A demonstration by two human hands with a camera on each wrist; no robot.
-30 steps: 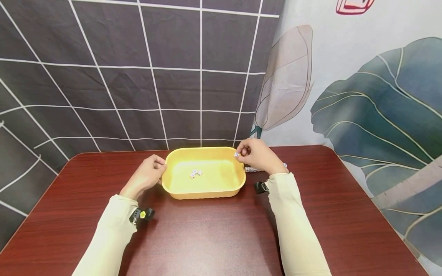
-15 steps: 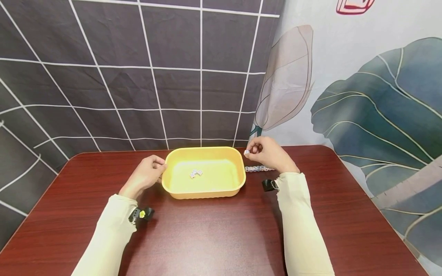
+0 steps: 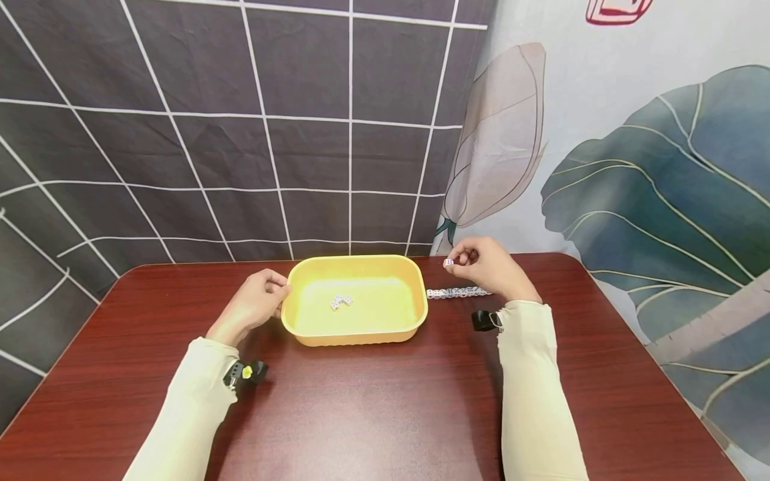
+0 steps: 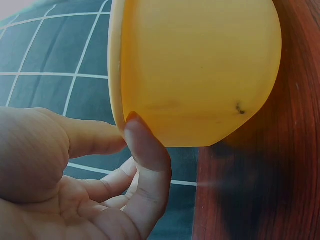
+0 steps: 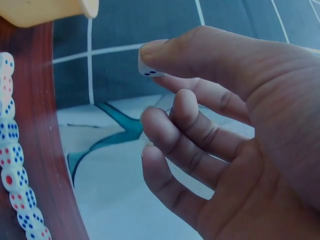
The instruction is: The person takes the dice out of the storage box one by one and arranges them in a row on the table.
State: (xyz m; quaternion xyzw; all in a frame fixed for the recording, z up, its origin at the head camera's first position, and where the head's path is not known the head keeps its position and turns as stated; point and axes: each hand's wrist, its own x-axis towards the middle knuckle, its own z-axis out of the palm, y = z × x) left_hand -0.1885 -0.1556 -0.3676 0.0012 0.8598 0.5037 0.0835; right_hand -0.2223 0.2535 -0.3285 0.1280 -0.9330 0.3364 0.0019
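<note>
A yellow plastic basin (image 3: 355,339) stands on the table, with a few white dice (image 3: 341,302) lying together on its floor. My left hand (image 3: 255,302) pinches the basin's left rim between thumb and index finger; the left wrist view shows this grip on the yellow wall (image 4: 200,60) closely. My right hand (image 3: 490,267) pinches a single white die (image 5: 149,69) between thumb and index finger, raised above the table to the right of the basin. Below that hand, a row of dice (image 3: 457,292) runs rightward from the basin's right side, its pips red and blue in the right wrist view.
The dark red wooden table (image 3: 361,407) carries everything. Behind it hangs a dark cloth (image 3: 301,153) with a white grid, and to the right a pale cloth (image 3: 601,133) printed with leaves. A black strap device (image 3: 246,373) sits at the left wrist.
My right hand has moved right, away from the basin's right rim, still pinching the die. More of the dice row shows now. The left hand and the basin have stayed in place.
</note>
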